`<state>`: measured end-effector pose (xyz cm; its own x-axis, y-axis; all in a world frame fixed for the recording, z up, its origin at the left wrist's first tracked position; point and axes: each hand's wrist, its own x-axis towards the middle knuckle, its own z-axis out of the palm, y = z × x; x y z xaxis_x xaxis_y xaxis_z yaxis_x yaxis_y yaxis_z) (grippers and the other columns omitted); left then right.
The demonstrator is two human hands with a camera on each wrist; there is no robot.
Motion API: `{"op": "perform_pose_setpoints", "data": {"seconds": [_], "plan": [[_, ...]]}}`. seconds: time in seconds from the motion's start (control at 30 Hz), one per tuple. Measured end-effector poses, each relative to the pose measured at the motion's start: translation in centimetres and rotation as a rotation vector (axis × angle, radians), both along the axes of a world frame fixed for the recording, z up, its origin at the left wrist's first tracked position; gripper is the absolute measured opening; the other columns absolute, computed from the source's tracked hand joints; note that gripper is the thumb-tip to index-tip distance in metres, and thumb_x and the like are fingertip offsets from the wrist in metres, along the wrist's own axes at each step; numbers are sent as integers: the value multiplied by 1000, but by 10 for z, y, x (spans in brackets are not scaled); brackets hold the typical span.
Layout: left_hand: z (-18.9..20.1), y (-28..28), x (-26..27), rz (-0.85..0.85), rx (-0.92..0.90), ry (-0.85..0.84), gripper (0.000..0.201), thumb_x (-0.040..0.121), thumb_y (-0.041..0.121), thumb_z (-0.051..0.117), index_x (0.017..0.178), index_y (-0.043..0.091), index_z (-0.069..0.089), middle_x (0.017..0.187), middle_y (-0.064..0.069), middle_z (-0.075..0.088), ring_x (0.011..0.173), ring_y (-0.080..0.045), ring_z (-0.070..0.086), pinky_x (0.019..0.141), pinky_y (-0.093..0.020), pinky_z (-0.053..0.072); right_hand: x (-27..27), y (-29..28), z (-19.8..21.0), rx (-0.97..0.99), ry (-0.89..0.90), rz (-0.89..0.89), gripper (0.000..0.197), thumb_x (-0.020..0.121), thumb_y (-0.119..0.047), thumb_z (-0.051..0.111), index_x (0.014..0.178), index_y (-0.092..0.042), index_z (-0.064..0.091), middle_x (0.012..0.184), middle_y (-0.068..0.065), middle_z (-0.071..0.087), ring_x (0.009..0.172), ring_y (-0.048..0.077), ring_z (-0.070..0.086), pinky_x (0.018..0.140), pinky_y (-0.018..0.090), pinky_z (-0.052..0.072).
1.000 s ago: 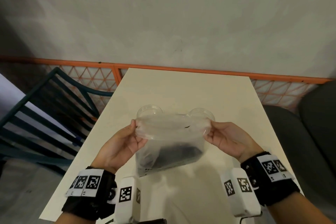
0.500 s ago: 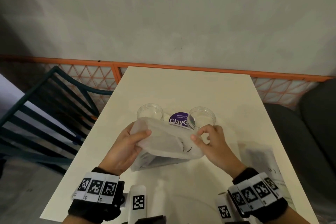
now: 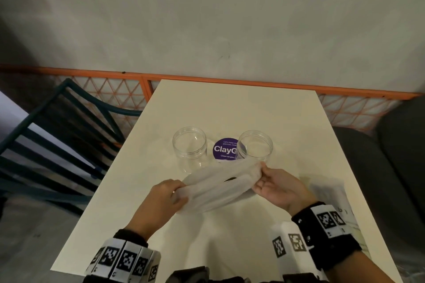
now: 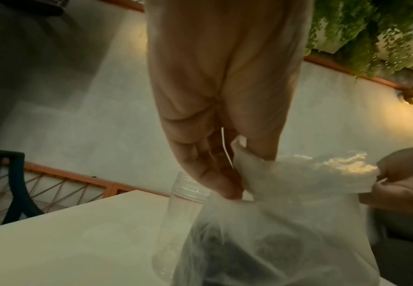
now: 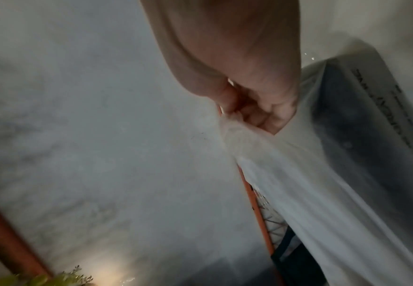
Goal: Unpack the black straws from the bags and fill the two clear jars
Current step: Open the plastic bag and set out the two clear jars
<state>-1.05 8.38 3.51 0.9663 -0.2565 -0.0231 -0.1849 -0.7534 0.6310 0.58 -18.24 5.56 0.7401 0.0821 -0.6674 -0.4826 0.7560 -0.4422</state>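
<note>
Above the table, just in front of two empty clear jars, a translucent bag of black straws is stretched between both hands, apparently to pull its mouth open. Its ends are pinched by the left hand and the right hand, fingers curled, palms turned inward.

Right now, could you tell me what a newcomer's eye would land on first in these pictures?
Probably the translucent plastic bag stretched between the left hand and the right hand above the near half of the white table, with something dark inside. Just beyond it stand two empty clear jars, and between them lies a round purple sticker.
</note>
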Motion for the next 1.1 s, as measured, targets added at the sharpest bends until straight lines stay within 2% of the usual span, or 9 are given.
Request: {"op": "perform_pose_setpoints", "data": {"seconds": [0.07,0.13,0.27,0.37,0.6,0.77,0.9,1.0,1.1], "plan": [[1,2,0,-18,-34,26,11,81,18,68,91,14,67,72,15,55,68,5,52,64,-6,37,0,-1,-1,57,-16,-7,27,99,-12,36,111,-1,57,108,18,66,96,29,66,87,43,52],[7,3,2,7,-229,165,10,83,23,67,84,14,69,69,6,62,63,2,52,64,-10,40,-1,1,-1,-5,-85,51,31,99,-13,34,115,0,57,111,17,65,103,28,61,85,41,54],[18,-2,8,145,-1131,599,26,74,21,71,93,3,70,89,-8,73,82,-17,68,73,-25,56,-8,11,-9,-987,-283,306,26,99,-19,38,87,-8,58,79,6,59,77,21,53,59,22,41],[24,-8,13,179,-1365,716,54,46,28,89,86,1,67,82,-11,68,73,-19,67,64,-27,56,-13,14,-26,-1351,-384,499,29,99,-24,38,74,-13,49,69,-1,49,69,17,46,56,17,33],[25,-20,5,287,-1126,855,37,87,21,39,81,6,72,66,-9,66,54,-22,62,47,-29,49,-8,-4,-5,-563,-118,184,32,94,-39,49,74,-15,50,67,2,62,56,14,63,50,23,49],[15,-22,4,333,-1098,759,36,92,29,40,109,3,59,77,-8,62,75,-19,66,77,-35,46,-30,-4,-12,-1294,-353,551,34,81,-46,65,102,-24,49,99,-3,46,88,10,49,73,23,41],[11,-28,-5,293,-912,592,41,80,12,66,115,2,47,100,-8,61,86,-14,67,73,-29,53,-35,0,-23,-1263,-325,401,18,85,-29,64,95,-15,57,83,1,58,75,15,53,62,21,39],[10,-37,-9,295,-713,417,35,81,1,65,110,8,46,95,-1,61,73,-2,64,66,-21,52,-31,3,-25,-1138,-316,226,18,87,-28,62,86,-11,65,92,16,66,80,19,55,71,29,44],[7,-40,-8,403,-716,325,16,86,8,57,101,12,51,97,-5,61,83,-16,61,71,-29,48,-35,9,-23,-1269,-331,297,33,81,-38,68,108,-24,55,112,2,48,99,16,47,87,27,40]]}}
